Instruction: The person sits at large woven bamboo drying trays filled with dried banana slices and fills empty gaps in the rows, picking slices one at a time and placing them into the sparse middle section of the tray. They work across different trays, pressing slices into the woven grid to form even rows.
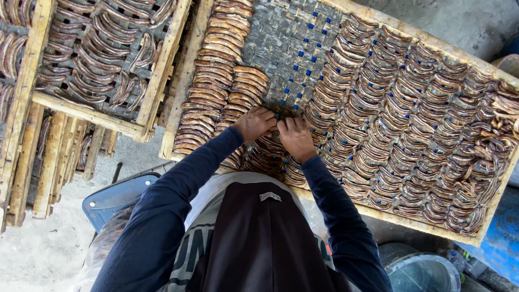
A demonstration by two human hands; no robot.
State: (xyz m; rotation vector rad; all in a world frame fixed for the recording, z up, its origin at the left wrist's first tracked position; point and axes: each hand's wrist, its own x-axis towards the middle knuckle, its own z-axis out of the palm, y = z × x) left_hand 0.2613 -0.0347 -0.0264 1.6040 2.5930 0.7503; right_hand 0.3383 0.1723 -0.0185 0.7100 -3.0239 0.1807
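View from above a person in dark blue long sleeves, bent over drying racks. At far left a wooden-framed rack (102, 59) with a dark woven mesh bed holds loose rows of brown, curved, split dried fish, and more wooden frames are stacked under it.

In the middle lies the large wooden-framed woven drying tray (186, 70), its grey mesh dotted with small blue ties. Neat overlapping rows of glossy brown curved fish pieces (213, 81) fill its left strip. The left hand (254, 123) and right hand (295, 136) sit knuckle to knuckle at the near edge of the bare mesh patch, fingers curled down onto the fish. Each seems to pinch a piece, but what the fingers grip is hidden.

The work looks like laying fish in rows, with a patch still unfilled just beyond the hands; the next placement calls for tucking a piece against the row's last one.

To the right, dense rows of fish cover the rest of the tray. A round grey bucket (424, 273) stands lower right.
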